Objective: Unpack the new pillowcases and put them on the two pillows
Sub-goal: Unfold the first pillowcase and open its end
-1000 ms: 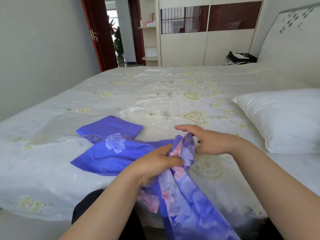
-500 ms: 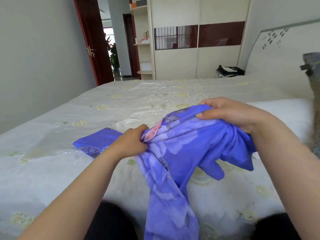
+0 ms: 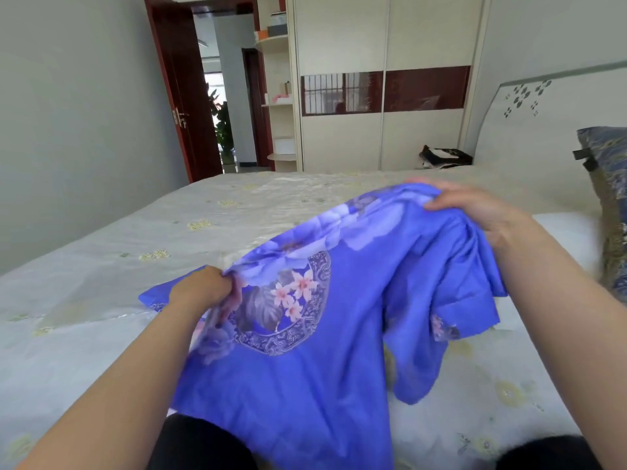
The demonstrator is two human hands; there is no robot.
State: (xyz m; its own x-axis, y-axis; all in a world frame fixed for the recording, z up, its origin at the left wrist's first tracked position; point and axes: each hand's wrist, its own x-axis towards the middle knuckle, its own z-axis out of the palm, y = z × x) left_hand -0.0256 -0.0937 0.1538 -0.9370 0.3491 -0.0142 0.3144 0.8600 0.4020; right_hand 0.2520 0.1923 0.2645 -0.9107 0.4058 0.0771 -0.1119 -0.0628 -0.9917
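A blue pillowcase (image 3: 339,334) with pink and lilac flowers hangs spread between my hands above the bed. My left hand (image 3: 203,293) pinches its lower left edge, and my right hand (image 3: 475,212) grips its upper right edge, held higher. Behind my left hand a corner of a second, folded blue pillowcase (image 3: 151,300) lies flat on the bedspread. A white pillow (image 3: 566,235) lies at the right, partly hidden by my right arm. A patterned blue and gold pillow (image 3: 607,205) leans against the headboard.
The bed (image 3: 135,252) has a pale embroidered cover. The headboard (image 3: 543,123) stands at the right, a wardrobe (image 3: 383,39) behind the bed, and a dark bag (image 3: 444,157) at the far side. An open red door (image 3: 176,96) is at the back left.
My hands have moved apart and lifted the bunched pillowcase, which now hangs spread open. The camera tilted up, and the patterned pillow at the right came into view.
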